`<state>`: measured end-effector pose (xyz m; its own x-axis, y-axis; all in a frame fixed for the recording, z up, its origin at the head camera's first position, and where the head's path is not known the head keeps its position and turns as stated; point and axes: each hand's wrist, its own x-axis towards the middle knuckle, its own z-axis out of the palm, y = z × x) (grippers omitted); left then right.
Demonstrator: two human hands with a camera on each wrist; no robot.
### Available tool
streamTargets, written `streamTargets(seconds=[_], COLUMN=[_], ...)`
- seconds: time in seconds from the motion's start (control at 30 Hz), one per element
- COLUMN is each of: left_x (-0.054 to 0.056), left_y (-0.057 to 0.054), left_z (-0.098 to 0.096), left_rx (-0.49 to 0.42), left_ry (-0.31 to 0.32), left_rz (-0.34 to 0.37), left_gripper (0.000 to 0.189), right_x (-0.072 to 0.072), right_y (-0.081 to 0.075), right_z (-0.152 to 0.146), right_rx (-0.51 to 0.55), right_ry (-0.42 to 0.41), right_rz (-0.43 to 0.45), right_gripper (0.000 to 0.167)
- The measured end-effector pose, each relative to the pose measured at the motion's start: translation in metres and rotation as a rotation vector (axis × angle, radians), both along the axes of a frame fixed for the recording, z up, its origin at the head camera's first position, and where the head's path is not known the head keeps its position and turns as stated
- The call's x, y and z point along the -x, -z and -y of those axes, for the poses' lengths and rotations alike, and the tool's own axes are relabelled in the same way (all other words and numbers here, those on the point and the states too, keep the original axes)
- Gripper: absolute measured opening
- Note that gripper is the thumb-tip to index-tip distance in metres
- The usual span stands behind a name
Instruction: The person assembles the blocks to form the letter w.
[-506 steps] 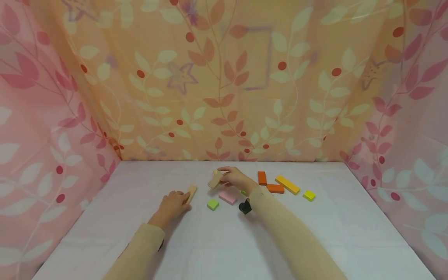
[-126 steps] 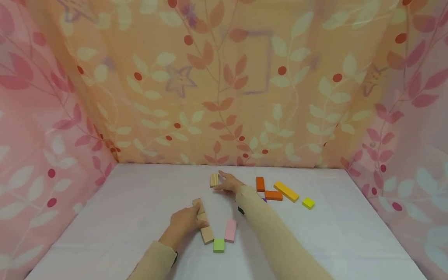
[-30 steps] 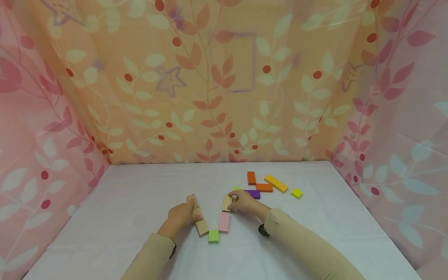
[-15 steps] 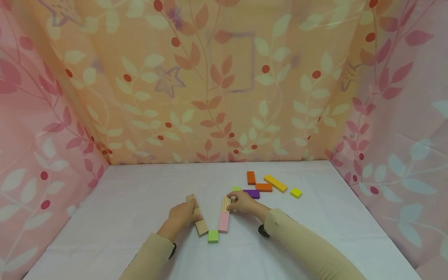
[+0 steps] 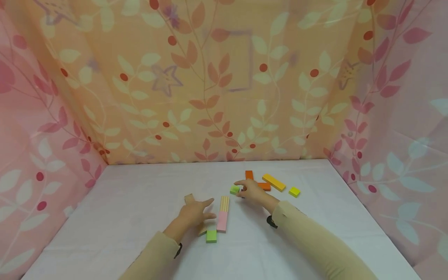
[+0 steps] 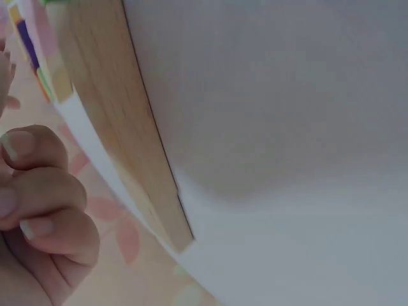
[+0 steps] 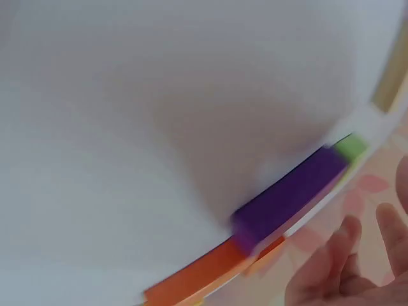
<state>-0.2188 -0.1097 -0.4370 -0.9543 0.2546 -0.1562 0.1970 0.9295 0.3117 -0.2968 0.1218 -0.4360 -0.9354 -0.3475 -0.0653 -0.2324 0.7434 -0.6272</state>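
Observation:
Over a slanting row of plain wooden blocks (image 5: 189, 198) hovers my left hand (image 5: 191, 214), covering the row's middle. Its index finger and thumb stretch to the right; other fingers curl loosely around nothing in the left wrist view. At the row's near end lies a light green block (image 5: 211, 236). A pink block (image 5: 222, 221) leads away from it, with a striped wooden block (image 5: 224, 203) at its far end. My right hand (image 5: 255, 192) reaches with parted fingers beside a second green block (image 5: 234, 189); contact is unclear. The purple block (image 7: 293, 191) is mostly hidden in the head view.
Two orange blocks (image 5: 249, 175) lie behind the right hand. Farther right are a long yellow-orange block (image 5: 274, 182) and a small yellow block (image 5: 294, 191). Floral cloth (image 5: 217, 116) encloses the white table (image 5: 147, 182) at the back and sides.
My right hand has let go of the striped block, left against the pink one, and moved back toward the far green block. My left hand has lifted off the wooden row, spreading index finger and thumb.

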Motion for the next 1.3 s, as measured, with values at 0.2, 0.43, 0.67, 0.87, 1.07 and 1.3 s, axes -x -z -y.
streamTargets(seconds=[0.2, 0.43, 0.67, 0.87, 1.07, 1.3], left_x=[0.005, 0.012, 0.014, 0.012, 0.008, 0.008], left_y=[0.003, 0.006, 0.008, 0.006, 0.002, 0.003], left_z=[-0.016, -0.030, -0.035, -0.034, -0.036, -0.037], left_rx=[0.005, 0.011, 0.056, 0.021, 0.018, 0.023], left_ry=[0.072, 0.104, 0.095, 0.081, 0.037, 0.031], left_rz=[0.052, 0.072, 0.100, 0.110, 0.138, 0.128], left_gripper=[0.071, 0.068, 0.067, 0.065, 0.067, 0.067], right_x=[0.010, 0.016, 0.018, 0.020, 0.024, 0.022], right_y=[0.002, 0.009, 0.010, 0.007, 0.005, 0.006], right_z=[-0.003, -0.001, 0.002, 0.000, -0.003, -0.005], right_rx=[-0.205, -0.256, -0.253, -0.160, -0.116, -0.118], right_ry=[0.044, 0.061, 0.058, 0.011, -0.062, -0.093], right_rz=[-0.099, -0.097, -0.094, -0.068, 0.015, 0.030], right_gripper=[0.044, 0.040, 0.030, 0.027, 0.030, 0.028])
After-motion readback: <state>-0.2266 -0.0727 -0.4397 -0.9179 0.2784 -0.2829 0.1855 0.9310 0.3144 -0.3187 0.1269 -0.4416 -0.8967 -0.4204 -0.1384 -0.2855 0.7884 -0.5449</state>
